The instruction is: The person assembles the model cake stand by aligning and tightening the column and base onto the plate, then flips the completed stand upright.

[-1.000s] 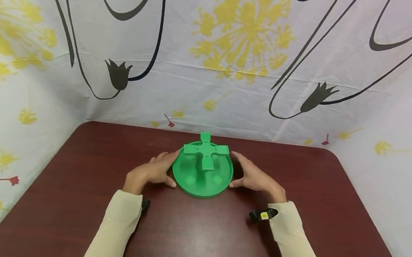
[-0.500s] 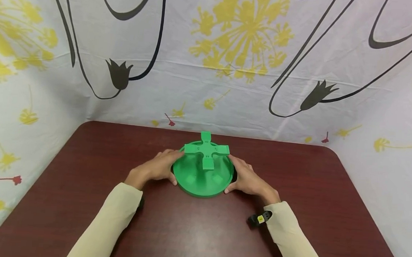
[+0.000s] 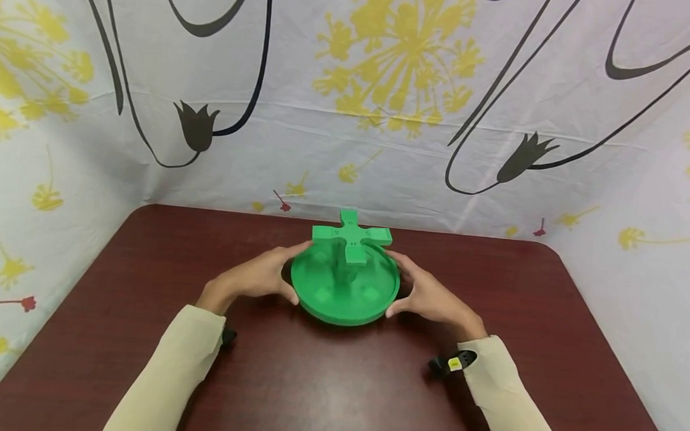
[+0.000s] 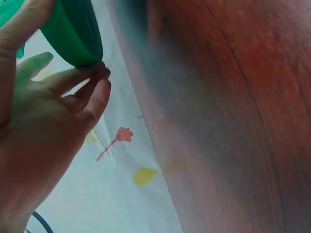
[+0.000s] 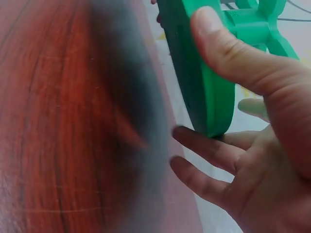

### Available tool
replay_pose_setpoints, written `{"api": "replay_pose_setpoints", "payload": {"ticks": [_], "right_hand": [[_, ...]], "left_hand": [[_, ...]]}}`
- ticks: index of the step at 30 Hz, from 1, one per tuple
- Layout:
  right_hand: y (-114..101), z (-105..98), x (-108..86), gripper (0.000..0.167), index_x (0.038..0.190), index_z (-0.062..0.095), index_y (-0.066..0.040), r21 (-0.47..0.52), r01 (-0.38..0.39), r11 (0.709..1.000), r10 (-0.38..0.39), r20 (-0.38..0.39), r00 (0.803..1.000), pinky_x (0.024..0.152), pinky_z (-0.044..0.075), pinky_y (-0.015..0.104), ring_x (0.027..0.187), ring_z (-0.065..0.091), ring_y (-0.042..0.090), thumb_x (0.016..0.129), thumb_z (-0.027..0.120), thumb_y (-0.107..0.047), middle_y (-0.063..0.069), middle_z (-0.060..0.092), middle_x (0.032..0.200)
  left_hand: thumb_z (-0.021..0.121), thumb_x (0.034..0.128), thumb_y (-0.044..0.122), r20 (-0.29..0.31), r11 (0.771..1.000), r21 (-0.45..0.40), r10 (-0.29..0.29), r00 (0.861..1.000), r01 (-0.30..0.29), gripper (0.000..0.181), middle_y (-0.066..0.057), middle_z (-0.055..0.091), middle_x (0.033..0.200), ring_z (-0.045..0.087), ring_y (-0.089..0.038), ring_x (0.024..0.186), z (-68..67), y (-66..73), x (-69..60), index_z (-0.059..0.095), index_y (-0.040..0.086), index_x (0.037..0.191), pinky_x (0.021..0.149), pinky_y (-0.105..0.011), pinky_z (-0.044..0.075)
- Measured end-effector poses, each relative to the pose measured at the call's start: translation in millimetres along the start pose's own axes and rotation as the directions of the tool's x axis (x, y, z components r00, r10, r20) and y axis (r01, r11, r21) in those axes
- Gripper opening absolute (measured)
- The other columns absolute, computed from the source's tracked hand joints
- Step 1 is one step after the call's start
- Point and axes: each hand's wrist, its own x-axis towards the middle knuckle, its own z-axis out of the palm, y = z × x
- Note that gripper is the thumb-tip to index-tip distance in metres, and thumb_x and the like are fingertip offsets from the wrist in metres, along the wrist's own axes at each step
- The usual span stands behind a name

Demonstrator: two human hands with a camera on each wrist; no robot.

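Note:
A green plastic stand [image 3: 343,306] has a round rimmed base, a short central post and a flat cross-shaped top [image 3: 352,234] with small marks too tiny to read. My left hand [image 3: 260,273] grips the left side of its base, and my right hand [image 3: 434,298] grips the right side. Seen from the left wrist, fingertips support the base [image 4: 77,41] from below. In the right wrist view, the thumb lies over the rim of the base [image 5: 218,99] while fingers reach under it. The base is raised off the table.
The dark red-brown wooden table [image 3: 312,396] has rounded far corners. A white cloth [image 3: 302,135] with yellow and grey flower prints hangs behind it and along both sides. Black wrist devices [image 3: 451,363] sit at the sleeve cuffs.
Both hands closed in on the base's sides, then took hold of it. The green stand has since risen off the table and shifted slightly right.

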Motion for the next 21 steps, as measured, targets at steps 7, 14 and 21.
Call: {"api": "replay_pose_setpoints", "payload": {"ticks": [7,14,21], "right_hand": [[-7.9,-7.5,-6.1,0.1,0.157,0.022,-0.01,0.183,-0.005,0.983,0.001,0.022,1.0,0.085,0.057,0.032,0.118,0.061,0.035,0.079,0.084,-0.013,0.02,0.035,0.156],[-13.3,-16.2,-9.1,0.083,0.154,0.029,-0.009,0.178,-0.017,0.984,0.018,-0.007,1.0,0.083,0.057,0.031,0.1,0.07,0.029,0.087,0.077,-0.016,0.022,0.032,0.157],[-16.6,-21.9,-9.7,0.057,0.146,0.038,0.003,0.2,0.009,0.98,-0.01,0.007,1.0,0.078,0.057,0.035,0.096,0.07,0.038,0.098,0.064,-0.016,0.022,0.06,0.122]], "left_hand": [[0.088,0.0751,0.033,-0.025,0.993,-0.108,0.052,0.998,-0.054,0.112,0.0,0.021,0.165,0.021,-0.024,0.151,-3.8,0.4,-7.2,0.017,0.02,0.16,0.11,-0.049,0.04],[0.08,0.0847,0.035,-0.048,0.98,-0.182,0.076,0.996,-0.083,0.096,-0.007,0.023,0.164,0.028,-0.032,0.148,-9.1,8.6,-13.3,0.021,0.023,0.159,0.112,-0.057,0.035],[0.072,0.0916,0.037,-0.009,0.98,-0.194,0.041,0.999,-0.042,0.087,-0.001,0.017,0.165,0.029,-0.032,0.148,-11.2,10.7,-12.8,0.019,0.025,0.16,0.109,-0.054,0.041]]}}
